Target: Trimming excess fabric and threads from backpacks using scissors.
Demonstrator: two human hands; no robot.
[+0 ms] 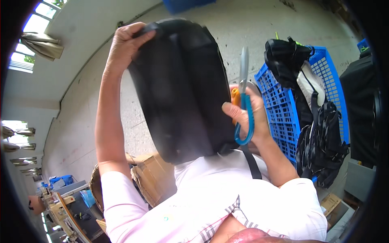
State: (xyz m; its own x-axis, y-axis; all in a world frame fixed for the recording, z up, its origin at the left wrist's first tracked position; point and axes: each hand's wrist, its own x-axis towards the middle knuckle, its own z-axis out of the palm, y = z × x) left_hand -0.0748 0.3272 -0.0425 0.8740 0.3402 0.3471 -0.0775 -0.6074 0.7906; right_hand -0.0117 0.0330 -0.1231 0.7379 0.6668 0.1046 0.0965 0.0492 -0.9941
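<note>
A large black backpack point(182, 89) is held up in front of my chest, slightly blurred, with a black strap point(252, 163) hanging at its lower right. My left hand point(126, 43) is closed on its upper left edge, thumb on the near side. At the bag's right side, my right hand point(254, 107) holds scissors point(249, 117) with a blue handle loop, their blades pointing up. An orange part point(235, 97) shows behind the right thumb; whether it belongs to the scissors I cannot tell. Some right fingers are hidden, so contact with the bag is unclear.
To the right stands a blue plastic crate point(279, 117) with black bags point(320, 141) piled in and over it. Cardboard boxes point(150, 178) are at the lower left, near a work table point(67, 216). Dark covered goods point(360, 109) stand at the far right.
</note>
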